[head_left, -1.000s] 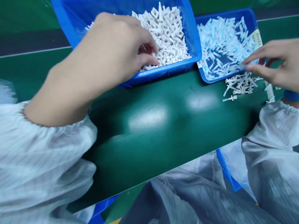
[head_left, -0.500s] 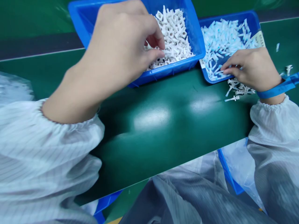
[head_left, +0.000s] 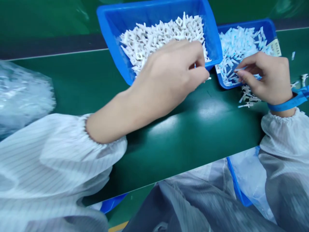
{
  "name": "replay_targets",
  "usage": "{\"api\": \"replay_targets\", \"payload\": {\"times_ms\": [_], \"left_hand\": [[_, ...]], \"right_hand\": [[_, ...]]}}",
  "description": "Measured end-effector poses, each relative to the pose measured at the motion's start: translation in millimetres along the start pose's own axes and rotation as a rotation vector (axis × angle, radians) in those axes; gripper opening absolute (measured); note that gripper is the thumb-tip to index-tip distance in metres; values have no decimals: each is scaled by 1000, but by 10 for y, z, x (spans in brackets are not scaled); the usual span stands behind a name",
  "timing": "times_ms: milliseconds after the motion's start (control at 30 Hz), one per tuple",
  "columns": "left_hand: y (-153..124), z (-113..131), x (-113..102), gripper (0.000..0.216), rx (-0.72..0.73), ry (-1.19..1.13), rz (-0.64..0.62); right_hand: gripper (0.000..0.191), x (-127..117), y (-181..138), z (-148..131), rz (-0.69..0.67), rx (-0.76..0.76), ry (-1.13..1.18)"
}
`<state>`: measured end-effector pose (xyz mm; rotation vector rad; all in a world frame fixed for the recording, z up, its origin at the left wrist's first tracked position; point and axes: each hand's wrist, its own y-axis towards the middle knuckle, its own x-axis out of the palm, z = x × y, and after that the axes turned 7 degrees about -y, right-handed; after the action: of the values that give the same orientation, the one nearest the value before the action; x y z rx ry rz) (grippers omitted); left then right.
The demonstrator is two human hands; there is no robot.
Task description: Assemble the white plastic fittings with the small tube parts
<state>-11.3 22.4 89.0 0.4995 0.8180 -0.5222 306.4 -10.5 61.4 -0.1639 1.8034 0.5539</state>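
Note:
My left hand (head_left: 173, 69) is closed in a pinch near the front right edge of the deep blue bin (head_left: 113, 48). A small white plastic fitting (head_left: 209, 78) pokes out past its fingertips; most of it is hidden. The bin holds a heap of similar white fittings (head_left: 154, 38). My right hand (head_left: 270, 77), with a blue band on the wrist, is above the shallow blue tray (head_left: 227, 86). Its thumb and finger pinch a small pale blue tube (head_left: 238, 70). Many such tubes (head_left: 241, 42) lie in the tray.
Several white fittings with pale blue tips (head_left: 248, 96) lie on the green table (head_left: 193, 138) before the tray. Loose pieces (head_left: 304, 79) are at the far right. A clear plastic bag (head_left: 24, 96) lies at left. Below the table edge is a plastic-lined blue bin (head_left: 241, 190).
My left hand has moved right, out from over the fittings in the bin, with a white fitting in its fingers. My right hand has lifted slightly from the tubes, holding one. The view shifted slightly.

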Motion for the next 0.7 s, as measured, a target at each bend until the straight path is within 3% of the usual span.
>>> {"api": "replay_targets", "payload": {"times_ms": [133, 233, 400, 700], "left_hand": [[-39, -1, 277, 12, -86, -85, -196], [-148, -157, 468, 17, 36, -105, -254], [-210, -457, 635, 17, 232, -7, -185], [-167, -618, 754, 18, 267, -65, -65]], "right_hand": [[15, -17, -46, -142, 29, -82, -15], [3, -23, -77, -186, 35, -152, -8], [5, -6, -101, -195, 20, -218, -13], [19, 90, -104, -283, -94, -211, 49]]}}
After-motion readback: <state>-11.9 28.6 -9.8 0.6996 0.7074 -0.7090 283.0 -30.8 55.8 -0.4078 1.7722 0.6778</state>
